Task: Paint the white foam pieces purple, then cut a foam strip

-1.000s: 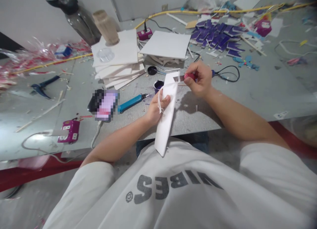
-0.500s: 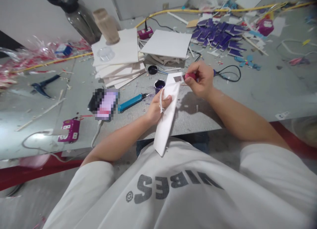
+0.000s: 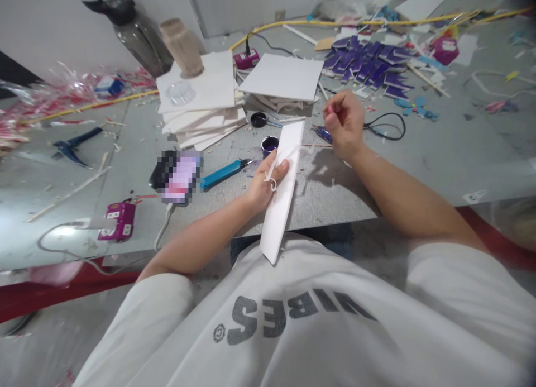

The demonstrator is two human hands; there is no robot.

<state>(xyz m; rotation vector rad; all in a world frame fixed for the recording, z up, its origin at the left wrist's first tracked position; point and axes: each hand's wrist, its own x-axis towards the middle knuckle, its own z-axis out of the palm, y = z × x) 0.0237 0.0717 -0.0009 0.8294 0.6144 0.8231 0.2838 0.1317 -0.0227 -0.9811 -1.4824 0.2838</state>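
My left hand (image 3: 266, 180) is closed round a long white foam-board strip (image 3: 285, 191), thumb on its upper face. The strip slants with its lower end near my shirt. Thin white curled shavings (image 3: 271, 177) hang over the left fingers. Off the strip's far right side, my right hand (image 3: 344, 124) pinches a small pink-handled blade tool (image 3: 330, 109); only a bit of pink shows between the fingers, the blade out of sight. On the table just left of that hand lies a dark blue tool (image 3: 322, 133). A small pot of dark purple paint (image 3: 270, 146) stands beside the strip.
A blue utility knife (image 3: 224, 175) and a phone (image 3: 180, 177) lie to the left. White boards (image 3: 201, 85) are stacked behind, with a brown bottle (image 3: 182, 46) on top. Purple-painted pieces (image 3: 368, 63) are heaped at the back right. A black cord loop (image 3: 389, 127) lies right.
My right hand has lifted the pink-handled tool away from the strip's far end, slightly up and right. The dark blue tool beneath now shows. My left hand and the strip have hardly moved.
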